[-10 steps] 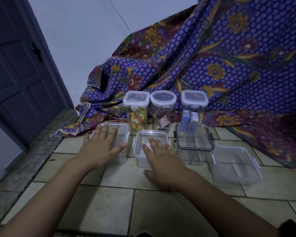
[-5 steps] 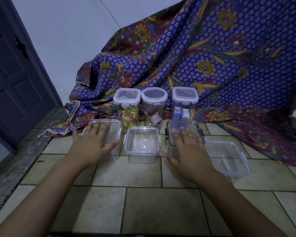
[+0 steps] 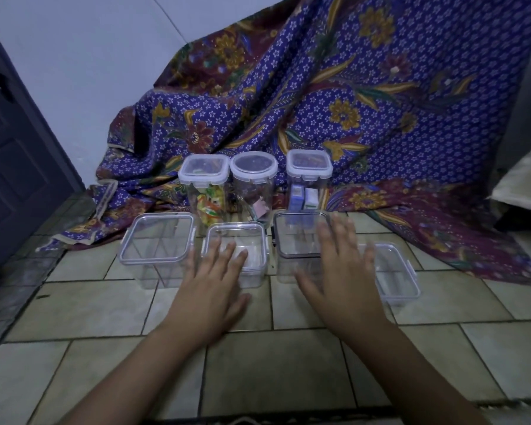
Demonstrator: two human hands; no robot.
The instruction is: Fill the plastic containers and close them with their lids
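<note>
**Empty tubs wait on the tiles as two open hands hover**

While both palms face down with fingers spread and gripping nothing, a person's left hand [image 3: 210, 297] hangs over the near edge of the small clear tub [image 3: 236, 251] and the right hand [image 3: 341, 276] over the dark-rimmed tub [image 3: 301, 237], its outline blurred. Four clear plastic containers sit in a row on the tiled floor [image 3: 273, 369]: a large square tub [image 3: 157, 240] at the left, the small one beside it, the dark-rimmed one next, and a low rectangular tub [image 3: 396, 276] at the right, partly behind the right hand. All four look empty; whether their lids are resting on top cannot be told through the clear plastic.

Behind them, against a patterned cloth [image 3: 365, 102], stand three tall lidded jars: one with coloured packets [image 3: 203, 187], one round [image 3: 253, 185], one with small boxes [image 3: 309, 179].

Such thin-walled tubs are likely light, stiff and a little slick, apt to skate on smooth tile if pushed from one side. A hold across opposite walls, just under the rim, should steady one; lids probably want pressing at the side clips, not the centre.
</note>
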